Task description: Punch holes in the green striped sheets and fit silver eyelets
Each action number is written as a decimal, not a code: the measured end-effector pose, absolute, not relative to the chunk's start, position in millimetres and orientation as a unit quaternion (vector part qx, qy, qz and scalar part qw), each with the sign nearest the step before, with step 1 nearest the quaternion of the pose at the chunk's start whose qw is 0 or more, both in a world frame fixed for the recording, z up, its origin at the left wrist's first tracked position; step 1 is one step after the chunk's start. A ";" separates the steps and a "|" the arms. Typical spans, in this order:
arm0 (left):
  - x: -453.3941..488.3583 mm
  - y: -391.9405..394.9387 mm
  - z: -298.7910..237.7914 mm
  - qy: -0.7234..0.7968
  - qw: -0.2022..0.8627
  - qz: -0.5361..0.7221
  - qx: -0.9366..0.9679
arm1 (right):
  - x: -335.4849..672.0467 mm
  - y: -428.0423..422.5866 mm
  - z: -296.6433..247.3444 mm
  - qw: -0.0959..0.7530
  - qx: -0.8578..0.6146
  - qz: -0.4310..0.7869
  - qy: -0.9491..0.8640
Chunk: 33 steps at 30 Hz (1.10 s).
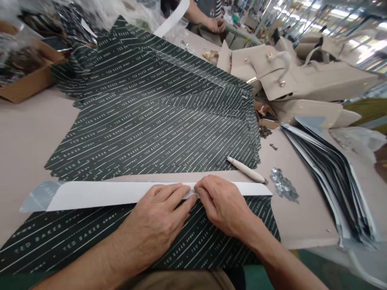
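My left hand and my right hand meet at the middle of a long white strip. Their fingertips close from both sides around a small silvery metal piece, largely covered by the fingers. The strip lies along the upper edge of a dark lining piece printed with white lines and lettering. A clear film end sticks out at the strip's left. Just beyond my right hand lies a pale, pointed, pen-shaped tool, partly on the stacked dark lining pieces.
Right of the strip lies a pile of flat metal discs, with small dark parts behind. A bundle of dark, white-edged pieces lies further right. Beige bag parts fill the back right. A cardboard box stands left. A co-worker's hands show behind.
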<state>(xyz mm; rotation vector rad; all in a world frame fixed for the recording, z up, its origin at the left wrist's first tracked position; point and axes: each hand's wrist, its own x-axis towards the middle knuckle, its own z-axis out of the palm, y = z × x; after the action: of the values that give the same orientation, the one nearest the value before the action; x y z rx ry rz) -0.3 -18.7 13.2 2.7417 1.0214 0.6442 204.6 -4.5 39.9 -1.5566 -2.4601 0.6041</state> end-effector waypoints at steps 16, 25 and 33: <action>-1.2 -19.1 11.1 0.330 0.050 0.218 0.917 | 199.7 8.6 45.7 0.034 -0.534 0.220 -0.816; 0.1 -19.1 14.5 0.337 0.048 0.199 0.919 | 197.2 13.5 46.9 0.048 -0.554 0.264 -0.788; 0.0 -19.3 8.3 0.317 0.012 0.203 0.927 | 267.4 28.1 33.3 0.196 -0.634 0.036 -0.747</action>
<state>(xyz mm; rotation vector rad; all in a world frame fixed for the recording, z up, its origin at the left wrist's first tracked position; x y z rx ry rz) 0.0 -19.3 8.3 2.8892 0.9881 0.6316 267.4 28.1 33.3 -1.7767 -2.0928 0.0999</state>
